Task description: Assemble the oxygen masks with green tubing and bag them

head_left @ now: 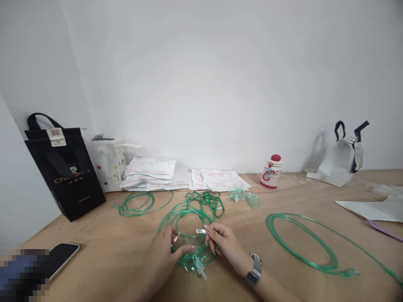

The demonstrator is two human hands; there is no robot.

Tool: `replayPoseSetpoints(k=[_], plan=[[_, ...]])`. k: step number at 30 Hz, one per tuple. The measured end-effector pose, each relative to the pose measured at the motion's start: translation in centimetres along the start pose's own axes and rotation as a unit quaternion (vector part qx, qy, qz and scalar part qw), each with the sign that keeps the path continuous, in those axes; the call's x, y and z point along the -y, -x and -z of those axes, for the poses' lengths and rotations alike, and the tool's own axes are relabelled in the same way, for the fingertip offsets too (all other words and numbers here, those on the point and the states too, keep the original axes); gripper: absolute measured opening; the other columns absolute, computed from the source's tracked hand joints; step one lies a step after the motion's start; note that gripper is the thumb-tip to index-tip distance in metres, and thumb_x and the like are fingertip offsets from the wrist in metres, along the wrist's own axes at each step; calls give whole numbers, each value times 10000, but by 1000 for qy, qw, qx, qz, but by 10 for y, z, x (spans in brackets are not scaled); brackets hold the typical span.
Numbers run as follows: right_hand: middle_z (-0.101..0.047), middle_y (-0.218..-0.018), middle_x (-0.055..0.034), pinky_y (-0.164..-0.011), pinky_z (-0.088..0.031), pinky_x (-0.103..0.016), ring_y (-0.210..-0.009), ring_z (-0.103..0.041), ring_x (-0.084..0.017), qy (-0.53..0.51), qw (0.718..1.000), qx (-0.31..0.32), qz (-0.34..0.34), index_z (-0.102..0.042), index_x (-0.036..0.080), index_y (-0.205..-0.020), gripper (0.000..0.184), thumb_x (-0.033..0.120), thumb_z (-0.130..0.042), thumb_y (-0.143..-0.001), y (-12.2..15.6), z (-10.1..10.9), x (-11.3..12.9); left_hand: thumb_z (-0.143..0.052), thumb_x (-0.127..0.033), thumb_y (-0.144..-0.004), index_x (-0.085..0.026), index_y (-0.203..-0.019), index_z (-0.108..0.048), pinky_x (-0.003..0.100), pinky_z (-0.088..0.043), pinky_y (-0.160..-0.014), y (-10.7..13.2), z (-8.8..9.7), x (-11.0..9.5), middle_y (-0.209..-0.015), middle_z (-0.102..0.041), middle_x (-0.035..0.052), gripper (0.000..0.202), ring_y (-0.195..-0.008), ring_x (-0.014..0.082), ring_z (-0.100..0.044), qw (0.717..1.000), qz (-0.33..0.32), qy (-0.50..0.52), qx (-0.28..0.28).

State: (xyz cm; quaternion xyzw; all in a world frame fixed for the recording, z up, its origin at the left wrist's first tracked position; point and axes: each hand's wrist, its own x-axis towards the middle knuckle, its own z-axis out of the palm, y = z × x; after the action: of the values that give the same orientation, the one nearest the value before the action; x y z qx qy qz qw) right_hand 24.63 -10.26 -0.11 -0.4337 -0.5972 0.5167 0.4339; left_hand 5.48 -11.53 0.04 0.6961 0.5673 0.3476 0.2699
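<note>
My left hand (168, 248) and my right hand (223, 243) meet over a clear plastic mask (192, 251) that lies on a tangle of green tubing (192, 214) on the wooden table (119, 251). Both hands have their fingers curled on the mask's edges. The right fingers pinch near a small white clip at the mask's top. A white connector sticks out below the mask. My right wrist wears a silver watch (255, 270).
Another green tube coil (138, 204) lies at the left, a long green loop (302, 243) at the right. Paper packets (151, 172), clear mask parts (244, 196), a red-capped bottle (271, 172), a black bag (64, 167), a white bag (343, 157) and a phone (61, 256) surround them.
</note>
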Motion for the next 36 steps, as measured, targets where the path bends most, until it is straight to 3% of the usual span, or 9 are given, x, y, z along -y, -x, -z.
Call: replayPoseSetpoints(k=[2, 5, 9, 13, 16, 19, 23, 30, 36], plan=[[-422, -364, 67, -363, -214, -196, -321, -324, -54, -22, 999, 20, -25, -482, 169, -560, 458, 607, -469, -692, -1, -2, -2, -635, -518, -567, -157, -825, -562, 304, -356, -600, 0, 0, 1, -757, -547, 51, 450, -701, 225, -497, 999, 7, -24, 24], [-429, -358, 70, -348, -209, -193, -309, -335, -48, -35, 997, 44, -52, -483, 165, -549, 457, 604, -494, -675, 2, -7, -2, -626, -502, -590, -166, -749, -600, 316, -358, -652, 2, -1, -4, -789, -553, 58, 373, -754, 231, -497, 998, -13, -8, 66], [-437, -361, 74, -338, -211, -190, -302, -339, -44, -35, 996, 63, -58, -476, 167, -545, 451, 600, -509, -667, 4, -12, -3, -640, -435, -607, -162, -598, -553, 278, -344, -618, 1, -6, -9, -654, -518, 7, 287, -677, 181, -479, 992, -16, 98, 81], [-436, -354, 73, -335, -206, -190, -295, -327, -42, -30, 997, 55, -53, -473, 167, -543, 468, 621, -507, -648, 0, -10, -7, -758, -284, -484, -163, -660, -500, 230, -349, -568, 0, -10, -8, -626, -556, -22, 335, -631, 139, -505, 944, 13, 293, 154], [-416, -346, 76, -338, -201, -191, -297, -316, -46, -26, 998, 42, -42, -471, 168, -555, 476, 632, -489, -655, -1, -7, -7, -796, -197, -411, -163, -724, -518, 229, -382, -588, 0, -13, -7, -637, -590, -25, 420, -640, 138, -542, 914, 11, 364, 177], [-378, -366, 85, -356, -192, -193, -321, -284, -46, -5, 999, 48, -12, -465, 170, -572, 458, 608, -457, -703, 4, -6, -1, -790, -219, -432, -158, -742, -542, 234, -406, -569, 1, -14, -7, -558, -576, -45, 402, -565, 116, -534, 901, 30, 402, 158], [-390, -504, 58, -445, -257, -198, -467, -340, -72, 83, 993, 59, 59, -451, 170, -587, 385, 503, -442, -780, 16, -8, 11, -789, -200, -433, -138, -735, -595, 235, -428, -578, 1, -13, -8, -584, -598, -27, 364, -592, 119, -541, 913, 34, 391, 107], [-365, -535, 45, -521, -305, -226, -549, -368, -108, 231, 967, 36, 103, -397, 183, -551, 361, 418, -391, -826, 23, -11, 19, -757, -163, -501, -137, -730, -666, 271, -457, -655, 6, -11, -16, -708, -688, 22, 248, -683, 174, -603, 889, 14, 422, 175], [-418, -557, 29, -576, -331, -246, -605, -411, -132, 256, 962, -1, 95, -415, 184, -568, 336, 391, -386, -832, 21, -11, 16, -782, -159, -443, -126, -684, -658, 254, -454, -622, 7, -10, -18, -632, -665, 6, 273, -619, 146, -581, 895, 35, 423, 135]])
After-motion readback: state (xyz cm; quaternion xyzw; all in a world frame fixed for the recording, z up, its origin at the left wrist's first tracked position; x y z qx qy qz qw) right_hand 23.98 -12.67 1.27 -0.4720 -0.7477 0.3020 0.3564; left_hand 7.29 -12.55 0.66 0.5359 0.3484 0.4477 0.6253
